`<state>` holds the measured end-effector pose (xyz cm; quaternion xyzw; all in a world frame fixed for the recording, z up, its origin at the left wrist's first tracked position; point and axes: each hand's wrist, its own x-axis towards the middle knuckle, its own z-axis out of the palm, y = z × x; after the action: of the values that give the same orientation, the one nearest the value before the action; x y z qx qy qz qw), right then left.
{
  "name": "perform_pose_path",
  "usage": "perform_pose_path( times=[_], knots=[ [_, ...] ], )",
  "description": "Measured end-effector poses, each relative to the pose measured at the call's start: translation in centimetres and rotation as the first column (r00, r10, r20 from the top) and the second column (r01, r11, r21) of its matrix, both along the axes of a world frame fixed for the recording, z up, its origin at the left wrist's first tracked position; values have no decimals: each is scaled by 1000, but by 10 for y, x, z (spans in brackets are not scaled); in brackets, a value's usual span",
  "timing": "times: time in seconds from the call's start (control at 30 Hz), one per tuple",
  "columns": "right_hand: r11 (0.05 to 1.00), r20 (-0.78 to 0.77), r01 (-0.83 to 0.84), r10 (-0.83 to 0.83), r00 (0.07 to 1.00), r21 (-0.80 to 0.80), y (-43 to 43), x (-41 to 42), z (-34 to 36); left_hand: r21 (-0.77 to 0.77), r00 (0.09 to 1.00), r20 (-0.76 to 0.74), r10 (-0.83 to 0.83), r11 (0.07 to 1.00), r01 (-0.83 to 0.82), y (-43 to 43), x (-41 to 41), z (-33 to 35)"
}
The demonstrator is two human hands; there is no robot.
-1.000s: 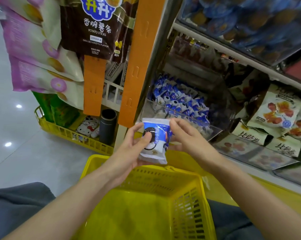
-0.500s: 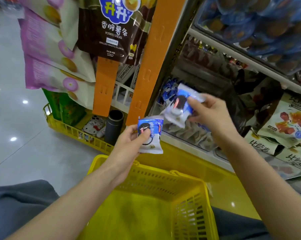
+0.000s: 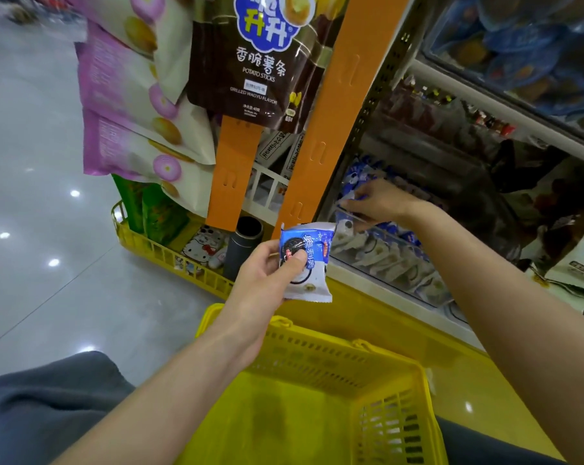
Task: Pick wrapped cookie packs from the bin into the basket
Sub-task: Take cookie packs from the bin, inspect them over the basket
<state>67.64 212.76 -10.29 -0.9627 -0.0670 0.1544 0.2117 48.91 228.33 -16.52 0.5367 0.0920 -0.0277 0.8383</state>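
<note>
The left hand (image 3: 263,276) pinches a cookie pack (image 3: 312,250), thumb pressed on its printed face and fingers behind. The pack stands nearly upright, its long axis running twelve to six. It shows a black sandwich cookie and blue Chinese characters. The yellow basket (image 3: 317,340) lies at six o'clock from this hand and just below it, so the drop looks short and this hand is the nearer one. At two o'clock the right hand (image 3: 379,203) reaches into the clear bin (image 3: 404,263) among more packs, fingers curled down. Whether it grips one I cannot tell. At twelve o'clock hangs a brown bag (image 3: 247,62) reading "POTATO STICKS" and "GRILLED WAGYU FLAVOR".
</note>
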Motion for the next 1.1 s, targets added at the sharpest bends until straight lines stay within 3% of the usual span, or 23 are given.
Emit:
perform_pose_path(
  times=[0.1, 0.33, 0.4, 0.47, 0.57, 0.63, 0.77, 0.83, 0.97, 1.1],
  knots=[
    [979, -145, 17, 13, 989, 204, -1, 5, 0, 4, 1000, 9, -5, 1000, 5, -2, 1, 2],
    [987, -67, -10, 21, 998, 161, 4, -2, -9, 13, 999, -19, -35, 999, 35, -10, 3, 4],
    [988, 87, 15, -29, 996, 156, 2, -9, -9, 24, 998, -39, -40, 999, 41, -14, 3, 2],
    [964, 323, 35, -122, 938, 263, 1, -28, -8, 45, 997, -68, -41, 998, 45, -19, 2, -1],
    [901, 515, -100, -148, 844, 422, -6, -80, -7, 80, 991, -115, -69, 994, 78, -25, 2, -7],
    [878, 460, -147, -91, 883, 456, -16, -115, -17, 92, 987, -125, -103, 989, 115, -31, 0, -12],
    [868, 180, -67, -26, 983, 492, -35, -161, -54, 159, 970, -134, -204, 961, 224, -48, -9, -25],
    [845, 93, -1, -58, 994, 535, -45, -173, -70, 224, 957, -134, -259, 932, 284, -56, -15, -33],
    [706, -125, 205, -165, 978, 677, -64, -190, -93, 301, 931, -161, -327, 882, 362, -71, -22, -45],
    [696, -203, 261, -167, 965, 669, -73, -199, -105, 343, 928, -180, -326, 864, 370, -81, -21, -52]
  ],
)
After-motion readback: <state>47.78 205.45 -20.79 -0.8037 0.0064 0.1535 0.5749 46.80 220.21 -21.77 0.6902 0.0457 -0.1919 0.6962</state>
